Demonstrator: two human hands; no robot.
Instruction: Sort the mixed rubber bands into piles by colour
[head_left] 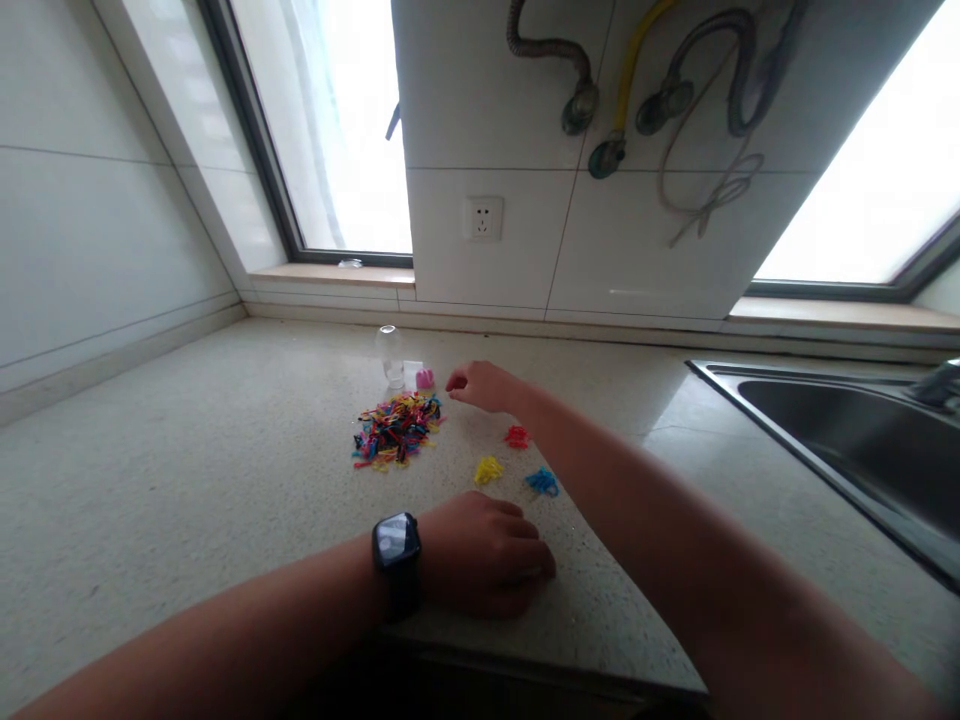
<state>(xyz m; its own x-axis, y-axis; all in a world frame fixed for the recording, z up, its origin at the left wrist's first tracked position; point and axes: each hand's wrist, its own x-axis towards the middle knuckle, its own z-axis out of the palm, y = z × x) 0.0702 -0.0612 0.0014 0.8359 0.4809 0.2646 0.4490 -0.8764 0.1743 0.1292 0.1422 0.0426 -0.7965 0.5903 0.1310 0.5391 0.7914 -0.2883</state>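
Three small sorted heaps sit on the countertop (225,480): red bands (517,436), yellow bands (487,469) and blue bands (541,482), each apart from the others. They lie to the right of the big mixed pile (396,430) of tiny coloured elastic bands.

The right hand (484,385) is stretched out over the counter, just beyond the mixed pile's far right edge and near the pink piece (425,378). Its fingers are curled in, with thumb and forefinger close together like a pinch. Too small to tell if a band is between them.

The left hand (487,550) rests knuckles-up on the counter near the front edge, just short of the yellow and blue heaps. Its fingers are loosely bent and nothing shows in them. A watch (397,540) is on that wrist. A clear small bottle (390,355) stands upright behind the pile, next to the pink piece. A sink (825,420) is well off to the right.

Judgement: this looks like sorting by colour, early on, since most bands are still in the mixed pile and the three heaps are tiny. The right hand seems to be at the pick stage by the pile.

A next pick calls for a fine fingertip pinch on a single band, because they lie tangled and several could lift together. Each colour then needs to go to its own heap without scattering the neighbours.
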